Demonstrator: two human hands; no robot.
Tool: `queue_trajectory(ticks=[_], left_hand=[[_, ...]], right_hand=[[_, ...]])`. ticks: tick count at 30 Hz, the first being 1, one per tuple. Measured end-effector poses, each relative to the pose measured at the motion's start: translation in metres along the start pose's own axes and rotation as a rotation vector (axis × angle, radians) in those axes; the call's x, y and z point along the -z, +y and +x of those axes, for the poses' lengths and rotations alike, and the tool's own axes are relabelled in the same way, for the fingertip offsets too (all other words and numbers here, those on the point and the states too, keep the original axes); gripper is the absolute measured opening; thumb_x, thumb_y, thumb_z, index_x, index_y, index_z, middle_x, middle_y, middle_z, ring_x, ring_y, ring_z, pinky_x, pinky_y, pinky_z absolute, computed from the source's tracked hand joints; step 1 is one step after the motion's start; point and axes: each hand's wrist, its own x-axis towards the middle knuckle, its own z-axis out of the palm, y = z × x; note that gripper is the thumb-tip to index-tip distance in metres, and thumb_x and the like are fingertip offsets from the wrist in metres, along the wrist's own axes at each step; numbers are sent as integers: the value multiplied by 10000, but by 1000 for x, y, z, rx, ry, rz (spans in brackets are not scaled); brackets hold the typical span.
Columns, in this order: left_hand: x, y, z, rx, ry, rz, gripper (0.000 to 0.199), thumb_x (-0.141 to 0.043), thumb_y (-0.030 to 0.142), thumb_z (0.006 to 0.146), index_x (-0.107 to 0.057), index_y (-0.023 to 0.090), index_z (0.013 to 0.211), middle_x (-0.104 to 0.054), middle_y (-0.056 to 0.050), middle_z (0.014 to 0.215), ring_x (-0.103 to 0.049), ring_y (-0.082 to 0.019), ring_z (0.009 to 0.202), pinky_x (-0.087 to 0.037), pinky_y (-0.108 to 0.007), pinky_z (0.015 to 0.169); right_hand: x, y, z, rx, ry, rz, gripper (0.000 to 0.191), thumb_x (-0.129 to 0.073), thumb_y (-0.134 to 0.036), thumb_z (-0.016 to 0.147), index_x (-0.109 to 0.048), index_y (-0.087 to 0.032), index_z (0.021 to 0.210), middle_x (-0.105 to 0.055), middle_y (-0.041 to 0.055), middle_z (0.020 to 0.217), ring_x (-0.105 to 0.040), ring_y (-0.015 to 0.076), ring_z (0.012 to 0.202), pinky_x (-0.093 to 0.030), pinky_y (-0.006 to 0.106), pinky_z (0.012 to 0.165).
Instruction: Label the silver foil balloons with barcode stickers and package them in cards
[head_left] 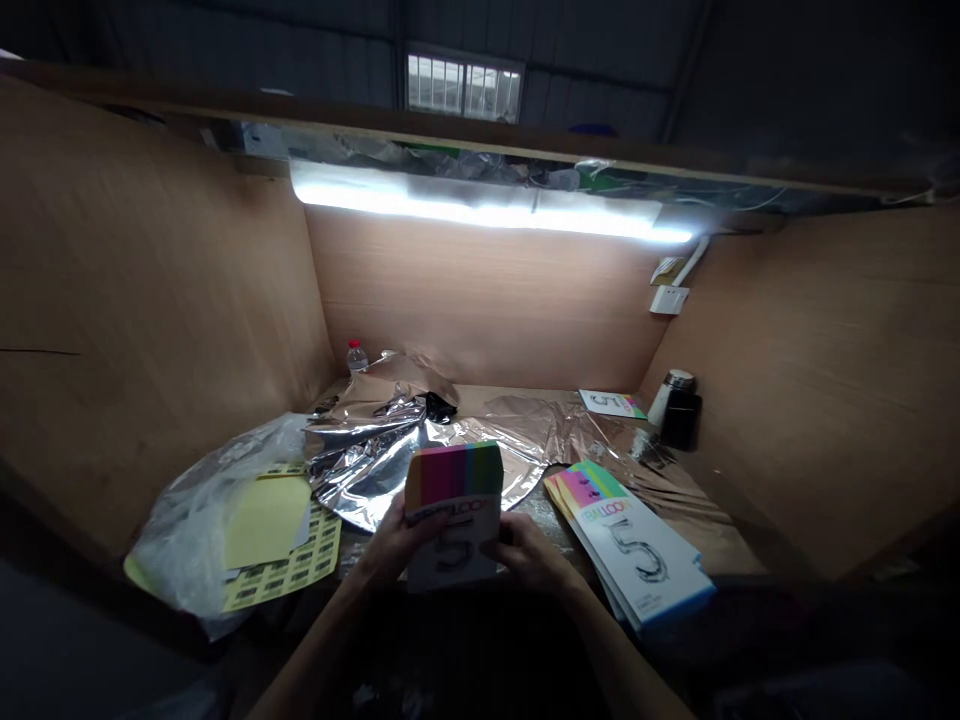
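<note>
A white balloon packet (456,515) with a striped, colourful top and a grey 5 is held upright near the front edge of the table. My left hand (397,540) grips its left side, and my right hand (525,548) grips its right side with the thumb on the front. To the right lies a fanned stack of similar packets (637,545). Shiny foil sheeting (375,465) spreads over the table behind the held packet. Sheets of yellow barcode labels (300,560) rest at the left, partly under a clear plastic bag (202,510).
Another packet (611,403) lies at the back right, near a silver-capped flask (670,395) and a dark phone-like object (682,418). A red-capped bottle (357,357) stands at the back left. Wooden panels (480,300) enclose the table under a bright lamp (480,208).
</note>
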Motion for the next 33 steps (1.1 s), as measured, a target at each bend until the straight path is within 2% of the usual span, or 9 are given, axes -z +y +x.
queue_trajectory(ticks=[3,5,7,9,14,18,23,28,33], left_hand=[[-5,19,-29,85,1,104,379,-807,433,793,-694,115,966,-757,-86,804,-720,-230,689,-589,-297,594],[-7,14,-50,201,63,68,394,-797,449,804,-679,119,984,-758,-90,783,-726,-244,665,-596,-320,580],[-8,-3,-68,336,119,-11,429,-819,443,782,-664,127,1026,-765,-92,785,-733,-255,661,-604,-339,586],[-10,-27,-85,449,78,-78,441,-830,432,774,-671,121,1043,-772,-105,812,-737,-250,672,-603,-333,606],[-20,-77,-114,550,-93,-191,433,-811,424,799,-705,93,1057,-770,-134,876,-734,-238,733,-589,-311,668],[-27,-94,-126,572,-85,-216,429,-810,422,796,-704,115,1076,-761,-117,878,-717,-235,734,-568,-305,654],[-32,-98,-128,515,-184,-241,395,-763,444,830,-703,104,1021,-724,-102,840,-669,-207,720,-515,-273,637],[-35,-98,-128,492,-212,-127,321,-733,401,846,-706,97,947,-678,-67,789,-599,-168,676,-456,-243,616],[-37,-98,-134,417,-232,-22,206,-662,325,899,-697,128,946,-643,-25,781,-548,-143,683,-419,-220,617]], right_hand=[[-10,-18,-31,-61,-109,53,199,-658,-308,894,-714,-169,1025,-718,35,973,-657,244,949,-509,318,837],[-8,-27,-55,-142,-87,-53,191,-678,-335,896,-675,-176,1001,-700,27,958,-636,221,911,-495,288,786],[-2,-32,-75,-240,18,-237,184,-628,-370,944,-609,-188,962,-657,4,863,-583,174,788,-448,253,688],[1,-35,-89,-290,88,-380,195,-509,-372,1019,-542,-202,930,-601,-18,786,-522,144,699,-394,241,631],[-27,-26,-96,-127,-64,-581,220,-449,-266,1046,-489,-200,840,-601,-3,803,-546,134,707,-360,254,653],[-47,-8,-95,-87,-140,-886,208,-423,-213,1041,-520,-191,858,-639,24,833,-591,155,733,-345,279,652],[-49,0,-94,-119,-370,-1114,77,-491,-153,974,-547,-176,927,-680,56,881,-637,182,710,-370,288,597],[-52,2,-94,-90,-596,-1218,100,-504,-150,929,-572,-154,1002,-694,97,902,-668,243,672,-439,313,543],[-57,7,-94,-47,-663,-1202,110,-504,-154,919,-576,-136,1000,-697,113,889,-681,257,692,-481,325,542]])
